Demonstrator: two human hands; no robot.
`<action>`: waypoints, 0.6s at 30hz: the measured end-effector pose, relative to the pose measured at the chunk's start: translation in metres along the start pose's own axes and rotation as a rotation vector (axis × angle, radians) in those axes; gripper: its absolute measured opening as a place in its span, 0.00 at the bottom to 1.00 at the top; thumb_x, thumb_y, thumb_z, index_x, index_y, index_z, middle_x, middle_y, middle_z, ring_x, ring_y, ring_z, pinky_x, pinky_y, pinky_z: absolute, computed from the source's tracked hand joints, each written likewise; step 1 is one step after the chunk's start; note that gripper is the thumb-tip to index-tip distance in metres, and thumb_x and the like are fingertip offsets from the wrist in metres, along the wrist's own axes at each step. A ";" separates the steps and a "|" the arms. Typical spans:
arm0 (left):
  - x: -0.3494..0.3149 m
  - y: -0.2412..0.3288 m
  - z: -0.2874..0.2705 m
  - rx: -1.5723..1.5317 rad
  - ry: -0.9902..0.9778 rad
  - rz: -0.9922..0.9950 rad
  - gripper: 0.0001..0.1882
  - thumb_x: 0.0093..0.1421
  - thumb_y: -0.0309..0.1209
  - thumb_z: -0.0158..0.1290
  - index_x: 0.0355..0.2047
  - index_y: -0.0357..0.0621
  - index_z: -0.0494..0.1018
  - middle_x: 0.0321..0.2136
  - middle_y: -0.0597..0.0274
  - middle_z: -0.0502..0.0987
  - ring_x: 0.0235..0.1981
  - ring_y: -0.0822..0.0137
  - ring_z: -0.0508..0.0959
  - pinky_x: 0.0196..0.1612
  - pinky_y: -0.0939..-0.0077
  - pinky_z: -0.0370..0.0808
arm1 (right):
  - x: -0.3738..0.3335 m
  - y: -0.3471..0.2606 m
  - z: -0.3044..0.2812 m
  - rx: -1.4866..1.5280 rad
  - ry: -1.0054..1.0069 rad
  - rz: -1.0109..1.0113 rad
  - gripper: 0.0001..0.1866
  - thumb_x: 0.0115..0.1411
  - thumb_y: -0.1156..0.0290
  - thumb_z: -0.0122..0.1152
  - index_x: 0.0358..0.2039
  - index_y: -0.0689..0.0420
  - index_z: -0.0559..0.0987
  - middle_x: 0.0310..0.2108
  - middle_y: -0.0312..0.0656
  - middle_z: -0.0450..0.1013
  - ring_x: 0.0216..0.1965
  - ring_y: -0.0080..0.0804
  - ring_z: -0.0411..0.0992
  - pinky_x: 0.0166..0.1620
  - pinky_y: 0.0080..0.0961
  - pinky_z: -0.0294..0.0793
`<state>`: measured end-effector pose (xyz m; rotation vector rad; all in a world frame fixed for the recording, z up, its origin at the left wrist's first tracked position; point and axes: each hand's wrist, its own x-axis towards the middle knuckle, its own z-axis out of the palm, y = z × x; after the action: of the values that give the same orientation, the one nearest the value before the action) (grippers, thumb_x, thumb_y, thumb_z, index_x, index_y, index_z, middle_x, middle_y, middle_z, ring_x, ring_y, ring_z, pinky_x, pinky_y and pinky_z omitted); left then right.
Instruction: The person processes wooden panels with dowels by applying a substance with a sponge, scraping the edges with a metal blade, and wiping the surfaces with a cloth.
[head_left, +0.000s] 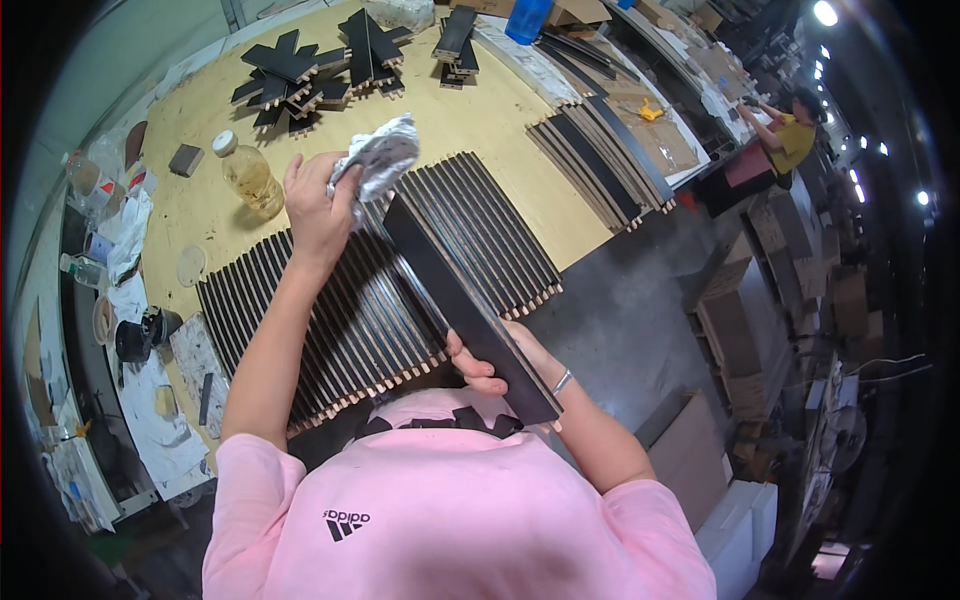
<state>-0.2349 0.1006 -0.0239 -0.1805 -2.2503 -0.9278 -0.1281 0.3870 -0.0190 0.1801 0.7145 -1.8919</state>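
My left hand (322,205) is raised over the table with its fingers closed on a crumpled whitish-grey rag (388,152). In my right hand (472,362) is a long black wooden board (455,300) with small pale dowels at its near end. My right fingers wrap its left edge near that end, and part of the hand is hidden behind it. The board is tilted, its far end near the rag; I cannot tell if they touch. Beneath both hands, a long row of black-edged wooden slats (500,232) stands packed side by side, their pale dowels toward me.
A clear bottle (252,182) of yellowish liquid stands left of the row. Black boards (285,68) lie in crossed heaps at the back. More slats (590,165) lie at the right. A person (790,135) works farther right. Cartons (740,330) stack beside the aisle.
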 end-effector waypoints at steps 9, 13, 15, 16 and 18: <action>-0.030 0.069 -0.020 -0.285 -0.716 0.036 0.20 0.47 0.39 0.68 0.38 0.45 0.78 0.29 0.62 0.80 0.31 0.69 0.79 0.38 0.70 0.73 | -0.012 -0.017 -0.010 0.027 -0.120 -0.098 0.23 0.72 0.53 0.40 0.40 0.63 0.72 0.19 0.39 0.65 0.11 0.29 0.63 0.13 0.23 0.61; -0.071 0.078 0.000 -0.734 -0.415 -0.655 0.12 0.56 0.31 0.64 0.31 0.34 0.76 0.24 0.63 0.79 0.27 0.78 0.74 0.30 0.78 0.73 | 0.007 -0.017 -0.002 -0.274 0.244 -0.584 0.23 0.72 0.50 0.40 0.43 0.60 0.72 0.33 0.40 0.73 0.27 0.31 0.73 0.29 0.25 0.74; -0.082 0.087 0.009 -0.685 -0.371 -0.672 0.12 0.56 0.30 0.64 0.33 0.34 0.75 0.26 0.63 0.79 0.28 0.78 0.74 0.31 0.78 0.73 | 0.020 -0.010 0.015 -0.463 0.462 -0.721 0.20 0.71 0.55 0.47 0.48 0.60 0.72 0.41 0.39 0.73 0.38 0.27 0.73 0.38 0.25 0.76; -0.086 0.097 0.010 -0.725 -0.360 -0.691 0.12 0.57 0.31 0.64 0.34 0.34 0.75 0.27 0.65 0.79 0.30 0.77 0.74 0.32 0.79 0.73 | 0.027 -0.006 0.021 -0.541 0.535 -0.767 0.19 0.71 0.58 0.50 0.51 0.61 0.71 0.44 0.38 0.73 0.43 0.25 0.73 0.43 0.25 0.76; -0.102 0.103 0.018 -0.841 -0.336 -0.682 0.12 0.57 0.31 0.64 0.35 0.34 0.76 0.28 0.64 0.80 0.31 0.78 0.74 0.34 0.79 0.73 | 0.035 -0.008 0.014 -0.509 0.530 -0.906 0.20 0.70 0.62 0.52 0.55 0.62 0.69 0.46 0.37 0.73 0.45 0.22 0.72 0.47 0.22 0.73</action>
<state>-0.1300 0.2013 -0.0401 0.0853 -2.0787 -2.3309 -0.1475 0.3531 -0.0197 0.0191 1.8451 -2.4301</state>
